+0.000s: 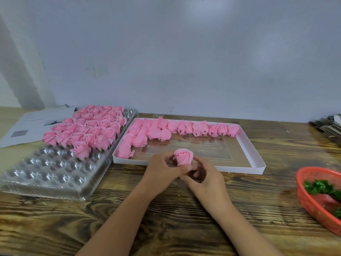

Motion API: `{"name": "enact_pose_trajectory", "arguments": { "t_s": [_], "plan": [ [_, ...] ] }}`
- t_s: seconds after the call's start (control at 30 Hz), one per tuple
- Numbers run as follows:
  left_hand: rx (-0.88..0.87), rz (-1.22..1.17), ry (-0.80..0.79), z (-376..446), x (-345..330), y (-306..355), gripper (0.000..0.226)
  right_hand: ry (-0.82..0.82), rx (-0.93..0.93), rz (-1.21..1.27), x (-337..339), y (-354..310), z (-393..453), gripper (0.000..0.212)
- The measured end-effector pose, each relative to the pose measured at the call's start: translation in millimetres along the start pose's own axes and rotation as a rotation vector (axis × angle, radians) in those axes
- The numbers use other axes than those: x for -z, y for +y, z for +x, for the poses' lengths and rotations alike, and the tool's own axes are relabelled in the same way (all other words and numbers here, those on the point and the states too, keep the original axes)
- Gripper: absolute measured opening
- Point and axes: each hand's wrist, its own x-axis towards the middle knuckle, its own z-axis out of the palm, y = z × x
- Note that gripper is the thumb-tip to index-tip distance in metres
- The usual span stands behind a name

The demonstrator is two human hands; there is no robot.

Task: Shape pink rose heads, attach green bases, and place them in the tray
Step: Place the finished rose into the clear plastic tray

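holding one rose (183, 157) upright above the worktop (166, 215), left hand (162, 172) and right hand (204, 174) both curling round its lower half, risking crushed petals from squeezing, or a drop before reaching the tray (55, 174).

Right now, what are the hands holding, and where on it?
Both hands hold one pink rose head upright. The left hand grips its lower side with thumb and fingers; the right hand pinches around its base. The bloom's top is free.

Rose (183, 157) gripped by left hand (163, 172) and right hand (204, 175); tray (55, 174) left, box (256, 159) behind, basket (313, 204) right.
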Motion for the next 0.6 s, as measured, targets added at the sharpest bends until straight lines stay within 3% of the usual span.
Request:
{"name": "enact_pose_trajectory", "arguments": {
  "t_s": [0.27, 0.43, 0.6],
  "plan": [
    [0.053, 0.145, 0.268, -6, 51, 14, 0.027, -0.029, -0.05, 0.002, 0, 5, -1, 0.05],
    [0.08, 0.239, 0.45, -20, 113, 17, 0.026, -0.001, -0.022, 0.072, 2, 6, -1, 0.031],
    [0.17, 0.416, 0.483, -30, 169, 6, 0.026, 0.041, -0.044, 0.076, 4, 9, -1, 0.015]
  ]
}}
